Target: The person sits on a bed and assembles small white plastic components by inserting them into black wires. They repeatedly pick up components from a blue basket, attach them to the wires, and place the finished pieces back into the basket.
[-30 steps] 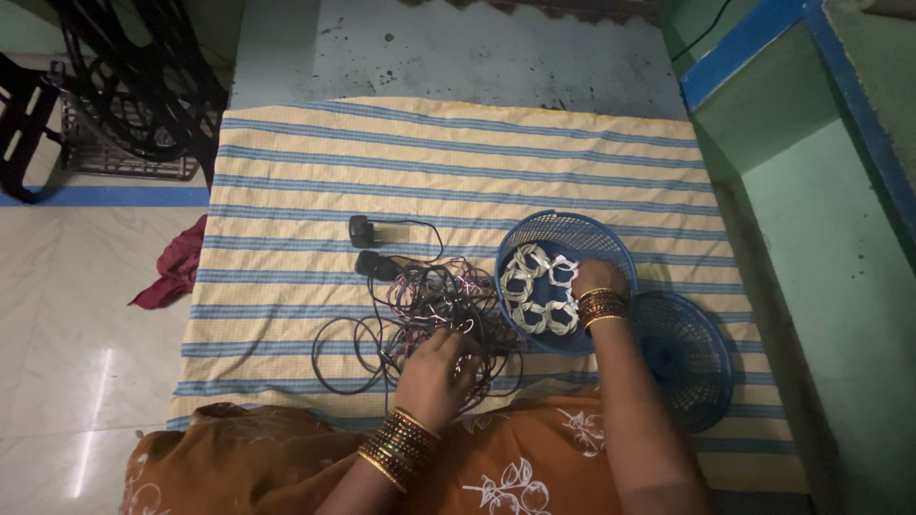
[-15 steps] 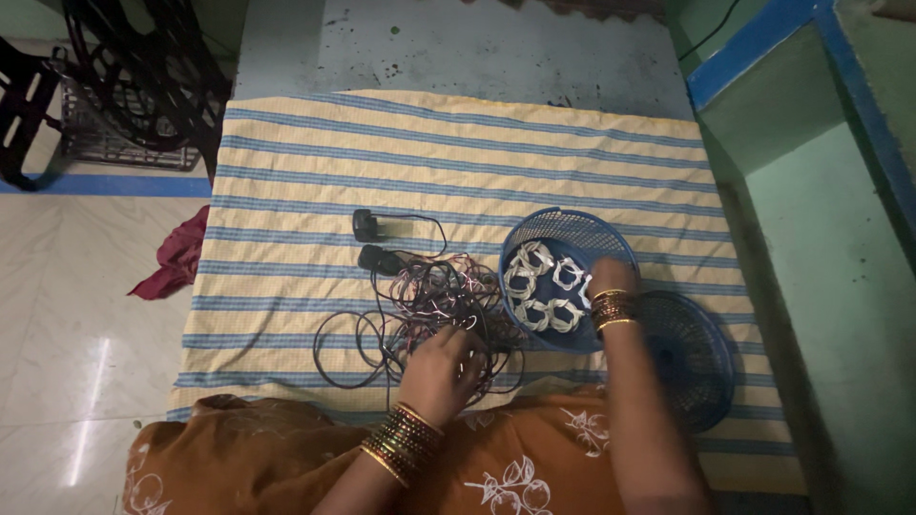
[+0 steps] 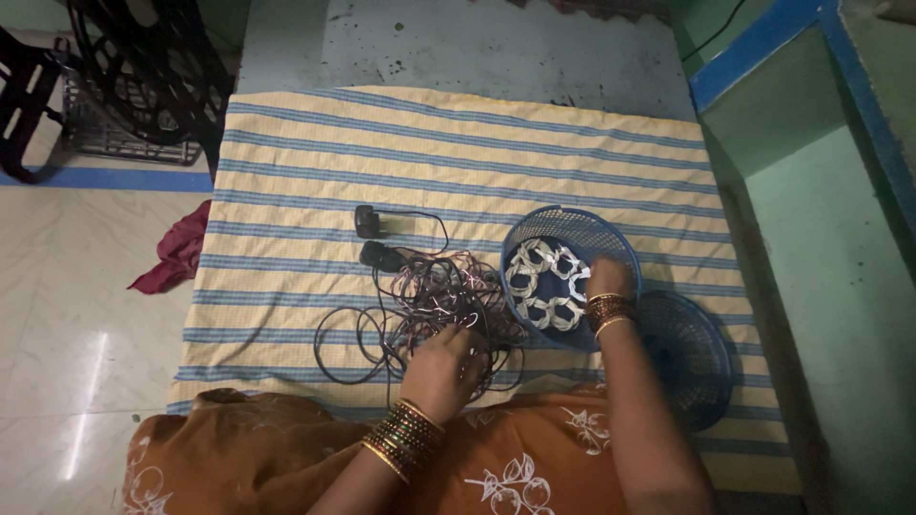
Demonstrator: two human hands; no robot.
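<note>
A tangle of thin dark and reddish cables [image 3: 434, 305] lies on a yellow and blue striped mat [image 3: 458, 162], with two black plug adapters [image 3: 374, 238] at its far side. My left hand [image 3: 442, 364] rests on the near edge of the tangle, fingers curled into the wires. My right hand [image 3: 608, 279] reaches into a round blue mesh basket [image 3: 571, 226] that holds several white coiled cable bundles [image 3: 540, 277]; whether it grips one is hidden. Both wrists wear stacked bangles.
A second blue mesh basket [image 3: 689, 355] sits beside the first on the right. A red cloth [image 3: 176, 253] lies on the tiled floor to the left. Black metal frames [image 3: 134, 76] stand at the far left. A green and blue wall [image 3: 821, 191] runs along the right.
My right hand has stayed in the basket and shifted slightly among the white coils. My left hand stays on the cable tangle, little changed.
</note>
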